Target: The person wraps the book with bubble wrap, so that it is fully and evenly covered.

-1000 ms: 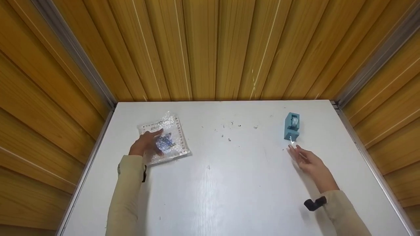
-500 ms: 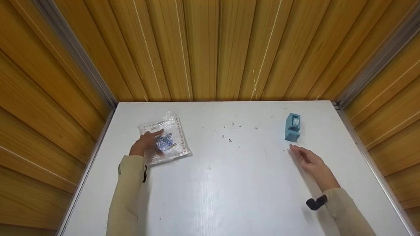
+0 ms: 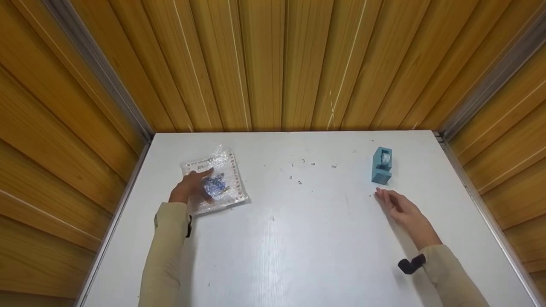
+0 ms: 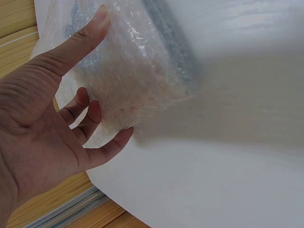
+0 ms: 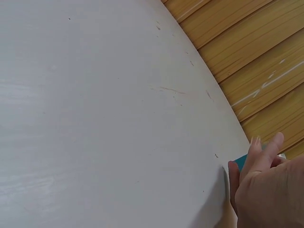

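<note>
A flat bubble-wrapped package (image 3: 232, 183) with a blue picture and a patterned border lies on the left of the white table. My left hand (image 3: 187, 189) rests on its near-left part; in the left wrist view the thumb (image 4: 88, 35) lies straight along the wrap and the other fingertips touch it near the edge. On the right stands a blue tape dispenser (image 3: 381, 166) with a roll of clear tape (image 3: 385, 158). Just in front of it, my right hand (image 3: 403, 209) holds its fingertips together, pinching the tape end, which is hard to make out. In the right wrist view the hand partly hides the dispenser (image 5: 241, 161).
The white table (image 3: 277, 247) carries small dark specks and scuffs (image 3: 300, 170) near its middle. Wood-look panels (image 3: 264, 64) enclose the back and both sides, with metal rails (image 3: 108, 89) at the corners.
A second ago a shiny strip of tape showed between the dispenser and my right fingertips; now it does not show there, and the fingertips have drawn together. The left hand has stayed put.
</note>
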The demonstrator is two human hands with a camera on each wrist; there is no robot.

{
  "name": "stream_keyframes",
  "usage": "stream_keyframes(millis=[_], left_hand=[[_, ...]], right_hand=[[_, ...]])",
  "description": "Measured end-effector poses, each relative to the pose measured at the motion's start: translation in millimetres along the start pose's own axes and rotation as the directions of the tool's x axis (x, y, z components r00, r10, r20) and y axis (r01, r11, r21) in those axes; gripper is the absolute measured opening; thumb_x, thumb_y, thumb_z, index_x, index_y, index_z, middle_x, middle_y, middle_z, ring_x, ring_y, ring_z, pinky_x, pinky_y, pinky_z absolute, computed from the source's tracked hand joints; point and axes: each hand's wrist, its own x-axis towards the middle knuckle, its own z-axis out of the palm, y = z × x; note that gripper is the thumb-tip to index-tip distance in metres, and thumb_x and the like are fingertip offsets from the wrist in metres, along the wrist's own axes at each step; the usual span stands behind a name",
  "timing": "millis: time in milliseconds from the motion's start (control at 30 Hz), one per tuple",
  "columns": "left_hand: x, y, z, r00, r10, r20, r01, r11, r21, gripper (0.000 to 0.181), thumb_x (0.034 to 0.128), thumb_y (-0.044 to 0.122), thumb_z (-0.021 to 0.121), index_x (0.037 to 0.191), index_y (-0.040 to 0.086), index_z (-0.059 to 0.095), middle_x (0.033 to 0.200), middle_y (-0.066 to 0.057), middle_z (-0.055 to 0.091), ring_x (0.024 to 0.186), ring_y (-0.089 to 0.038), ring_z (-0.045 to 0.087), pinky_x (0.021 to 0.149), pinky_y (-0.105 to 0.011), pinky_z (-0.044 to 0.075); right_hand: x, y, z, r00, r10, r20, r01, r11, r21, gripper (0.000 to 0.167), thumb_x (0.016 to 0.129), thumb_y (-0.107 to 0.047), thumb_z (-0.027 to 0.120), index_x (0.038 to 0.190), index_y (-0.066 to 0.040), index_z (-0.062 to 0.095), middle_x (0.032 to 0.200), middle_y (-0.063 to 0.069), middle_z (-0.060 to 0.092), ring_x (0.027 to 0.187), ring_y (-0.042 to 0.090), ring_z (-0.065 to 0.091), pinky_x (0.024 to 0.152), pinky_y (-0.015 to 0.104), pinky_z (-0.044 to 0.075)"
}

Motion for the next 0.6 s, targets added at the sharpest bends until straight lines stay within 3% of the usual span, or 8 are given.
stream_keyframes(millis=[167,367,433,500,600], left_hand=[[0.1,-0.8,0.4,0.999,0.045,-0.014,-0.044,0.997,0.056,0.114,0.0757,0.023,0.09,0.164,0.03,0.018,0.168,-0.031,0.006,0.152,-0.059,0.008,0.116,-0.076,0.024],[2.9,-0.2,1.0,0.998,0.052,-0.018,-0.051,0.996,0.077,0.116,0.0738,0.023,0.092,0.164,0.029,0.019,0.167,-0.033,0.009,0.151,-0.06,0.011,0.114,-0.075,0.029],[3.8,-0.1,1.0,0.999,0.043,-0.014,-0.042,0.997,0.069,0.117,0.0736,0.023,0.092,0.164,0.029,0.019,0.167,-0.033,0.008,0.151,-0.06,0.01,0.114,-0.076,0.028],[4.0,0.3,1.2,1.0,0.029,-0.013,-0.028,0.998,0.057,0.116,0.0741,0.022,0.091,0.164,0.031,0.019,0.168,-0.031,0.006,0.152,-0.059,0.008,0.116,-0.075,0.026],[5.4,0.5,2.2,1.0,0.011,-0.012,-0.011,0.999,0.044,0.115,0.0747,0.021,0.091,0.164,0.032,0.018,0.169,-0.03,0.004,0.153,-0.058,0.007,0.116,-0.075,0.025]], right_hand=[[1.6,-1,0,1.0,0.014,-0.021,-0.014,1.0,0.013,0.038,0.107,-0.008,0.046,0.097,0.022,0.067,0.105,0.037,0.069,0.106,0.026,0.076,0.093,0.012,0.054],[6.9,-1,5,0.998,-0.018,-0.056,0.014,0.997,-0.076,0.029,0.103,0.003,0.05,0.089,0.019,0.069,0.097,0.037,0.07,0.103,0.03,0.076,0.08,0.013,0.059],[8.4,-1,7,0.995,-0.033,-0.089,0.025,0.996,-0.09,0.025,0.103,0.004,0.05,0.094,0.016,0.069,0.095,0.037,0.07,0.102,0.031,0.076,0.072,0.014,0.059],[9.6,-2,9,0.992,-0.049,-0.116,0.04,0.996,-0.085,0.02,0.104,0.001,0.047,0.109,0.01,0.065,0.093,0.038,0.069,0.097,0.029,0.078,0.061,0.016,0.056],[10.6,-2,10,0.991,-0.063,-0.121,0.055,0.996,-0.074,0.019,0.106,-0.002,0.043,0.122,0.0,0.053,0.092,0.039,0.068,0.087,0.027,0.079,0.052,0.019,0.052]])
